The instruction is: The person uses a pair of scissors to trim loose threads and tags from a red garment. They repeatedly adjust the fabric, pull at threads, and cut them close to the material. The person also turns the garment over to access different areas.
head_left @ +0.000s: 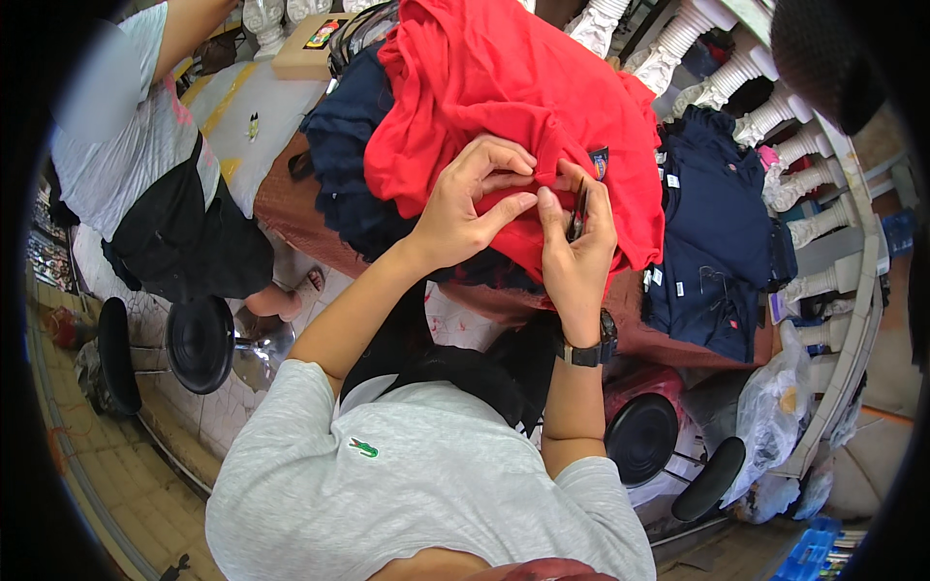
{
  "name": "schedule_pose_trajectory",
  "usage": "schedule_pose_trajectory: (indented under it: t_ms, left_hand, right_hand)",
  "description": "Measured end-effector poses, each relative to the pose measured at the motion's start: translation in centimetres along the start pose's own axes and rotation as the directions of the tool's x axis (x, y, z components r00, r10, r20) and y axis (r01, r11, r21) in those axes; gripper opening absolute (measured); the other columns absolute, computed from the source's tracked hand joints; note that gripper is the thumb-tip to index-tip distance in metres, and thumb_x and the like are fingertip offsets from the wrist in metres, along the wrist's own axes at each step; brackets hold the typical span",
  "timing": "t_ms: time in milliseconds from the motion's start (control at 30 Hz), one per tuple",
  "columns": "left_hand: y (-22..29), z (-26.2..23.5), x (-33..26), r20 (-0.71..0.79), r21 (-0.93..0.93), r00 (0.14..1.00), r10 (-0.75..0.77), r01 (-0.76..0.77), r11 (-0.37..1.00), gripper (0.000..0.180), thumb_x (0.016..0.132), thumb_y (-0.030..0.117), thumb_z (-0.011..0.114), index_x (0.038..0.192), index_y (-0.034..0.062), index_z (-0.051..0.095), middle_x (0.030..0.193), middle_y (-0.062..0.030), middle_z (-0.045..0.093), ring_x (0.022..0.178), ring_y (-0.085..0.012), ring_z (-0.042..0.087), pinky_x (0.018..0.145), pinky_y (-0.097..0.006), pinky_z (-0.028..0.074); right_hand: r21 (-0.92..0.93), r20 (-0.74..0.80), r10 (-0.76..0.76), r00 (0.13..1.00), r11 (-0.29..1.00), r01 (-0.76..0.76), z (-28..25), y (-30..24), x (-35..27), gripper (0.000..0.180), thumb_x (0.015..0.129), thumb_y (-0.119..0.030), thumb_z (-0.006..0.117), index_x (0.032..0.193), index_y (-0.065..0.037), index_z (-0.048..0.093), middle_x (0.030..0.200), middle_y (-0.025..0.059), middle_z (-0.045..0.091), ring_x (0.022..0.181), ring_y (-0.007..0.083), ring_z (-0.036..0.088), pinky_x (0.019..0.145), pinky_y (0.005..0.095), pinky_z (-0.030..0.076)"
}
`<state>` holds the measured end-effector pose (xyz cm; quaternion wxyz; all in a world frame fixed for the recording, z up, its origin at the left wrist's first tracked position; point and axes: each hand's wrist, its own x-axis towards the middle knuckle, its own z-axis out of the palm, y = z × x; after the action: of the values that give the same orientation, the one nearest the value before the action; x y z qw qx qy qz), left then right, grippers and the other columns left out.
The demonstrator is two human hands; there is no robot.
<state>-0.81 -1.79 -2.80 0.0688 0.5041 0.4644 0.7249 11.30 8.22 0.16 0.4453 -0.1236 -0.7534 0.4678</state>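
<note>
A red garment [504, 87] lies heaped on top of dark navy clothes [354, 136] on the table in front of me. My left hand [475, 205] is closed, pinching a fold of the red cloth between thumb and fingers. Close beside it, my right hand [579, 242] has its thumb and fingertips at the same fold. A slim dark metal tool, which looks like thread snips [580, 211], is held within the right hand's fingers. Just beyond that hand, a small dark label [600, 163] shows on the red cloth.
Folded navy garments [712, 232] with white tags are stacked at the right, beside a white balustrade [809, 232]. Another person [145, 165] sits at the left by a pale tabletop [254, 107]. Black stools [201, 344] and a clear plastic bag [772, 412] stand lower down.
</note>
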Motion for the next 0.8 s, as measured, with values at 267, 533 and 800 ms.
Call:
schedule_pose_trajectory:
  t_ms: [267, 533, 800]
  left_hand:
    - [0.5, 0.0, 0.9, 0.01, 0.377, 0.998, 0.062, -0.061, 0.924, 0.027, 0.084, -0.004, 0.075, 0.108, 0.0007, 0.064, 0.104, -0.0071, 0.056, 0.091, -0.0127, 0.063, 0.074, -0.026, 0.056]
    - [1.0, 1.6, 0.2, -0.01, 0.498, 0.948, 0.319, -0.272, 0.823, 0.032, 0.076, -0.005, 0.079, 0.105, 0.0049, 0.068, 0.095, -0.0072, 0.056, 0.077, -0.0175, 0.058, 0.067, -0.03, 0.05]
    - [0.7, 2.7, 0.1, -0.002, 0.569, 0.93, 0.368, -0.302, 0.765, 0.023, 0.078, -0.008, 0.073, 0.094, 0.0058, 0.067, 0.094, -0.0083, 0.056, 0.08, -0.0263, 0.061, 0.069, -0.036, 0.053]
  right_hand:
    - [0.022, 0.045, 0.061, 0.997, 0.998, -0.062, -0.2, 1.6, 0.3, 0.013, 0.102, -0.009, 0.058, 0.096, 0.003, 0.059, 0.085, 0.0086, 0.062, 0.073, 0.0162, 0.057, 0.069, 0.0328, 0.047]
    - [-0.017, 0.172, 0.111, 0.979, 0.994, -0.11, -1.1, 0.5, -0.5, 0.015, 0.105, -0.009, 0.048, 0.099, 0.004, 0.049, 0.086, 0.0133, 0.056, 0.078, 0.0225, 0.054, 0.073, 0.0345, 0.046]
    - [-0.107, 0.227, 0.15, 0.962, 0.986, -0.128, -1.6, -1.3, -1.5, 0.017, 0.105, -0.01, 0.049, 0.098, 0.005, 0.05, 0.089, 0.0172, 0.055, 0.079, 0.0285, 0.055, 0.075, 0.0366, 0.046]
